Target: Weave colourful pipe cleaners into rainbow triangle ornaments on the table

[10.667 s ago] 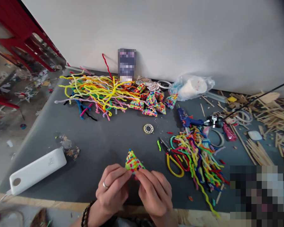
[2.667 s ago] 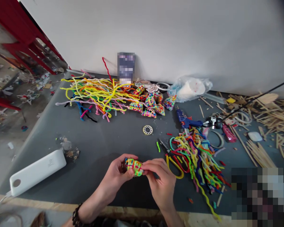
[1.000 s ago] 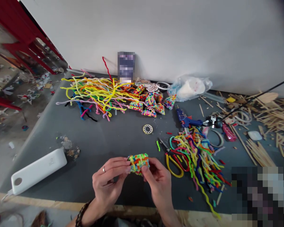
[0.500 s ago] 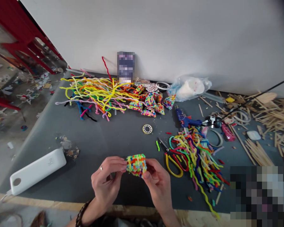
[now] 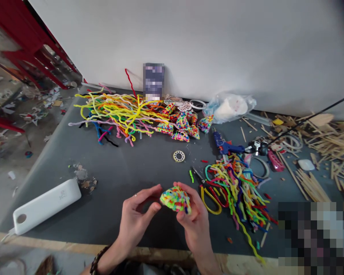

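Woven pipe-cleaner piece (image 5: 173, 198) sat clamped in the right hand (image 5: 197, 217), at six o'clock from the small woven pieces (image 5: 182, 121). The left hand (image 5: 136, 212), at its nine o'clock, had thumb and fingers apart; I couldn't tell if they touched it. The step looked like holding and shaping. The next move seemed to call for a soft, steady squeeze.

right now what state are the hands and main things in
Woven piece: held aloft
Right hand: closed on the woven piece
Left hand: open beside it, contact unclear
Scissors: lying down, blades seemingly closed
Glue gun: lying on its side, power unclear
White oblong device: lying flat
Plastic bag: crumpled around a white roll
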Available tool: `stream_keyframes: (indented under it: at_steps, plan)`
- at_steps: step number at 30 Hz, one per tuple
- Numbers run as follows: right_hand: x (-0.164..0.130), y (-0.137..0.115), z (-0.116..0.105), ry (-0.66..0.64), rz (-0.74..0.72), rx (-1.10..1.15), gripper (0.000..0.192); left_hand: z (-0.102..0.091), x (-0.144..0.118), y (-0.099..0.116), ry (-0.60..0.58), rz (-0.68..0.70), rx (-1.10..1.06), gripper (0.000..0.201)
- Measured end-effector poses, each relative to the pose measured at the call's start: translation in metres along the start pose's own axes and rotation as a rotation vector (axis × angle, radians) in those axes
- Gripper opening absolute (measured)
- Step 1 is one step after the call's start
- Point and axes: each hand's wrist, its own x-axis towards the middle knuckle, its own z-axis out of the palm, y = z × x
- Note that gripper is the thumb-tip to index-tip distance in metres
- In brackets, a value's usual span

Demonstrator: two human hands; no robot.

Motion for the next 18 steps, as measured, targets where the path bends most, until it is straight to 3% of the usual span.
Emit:
stream_keyframes:
  at_steps: [4,9,13,18]
  plan:
    - [0.002,0.005,0.003,0.003,0.074,0.049,0.056,0.004,0.0,-0.002,0.076,-0.03,0.065,0.015]
    - [0.002,0.006,0.013,0.032,0.149,0.174,0.053,0.004,0.002,0.002,0.188,0.009,0.164,0.017]
    - [0.003,0.001,0.014,0.124,0.21,0.316,0.048,0.006,0.001,0.001,0.151,-0.058,0.163,0.02]
    - [0.005,-0.004,0.013,0.102,0.28,0.417,0.041,0.013,-0.002,-0.003,0.159,-0.079,0.148,0.02]
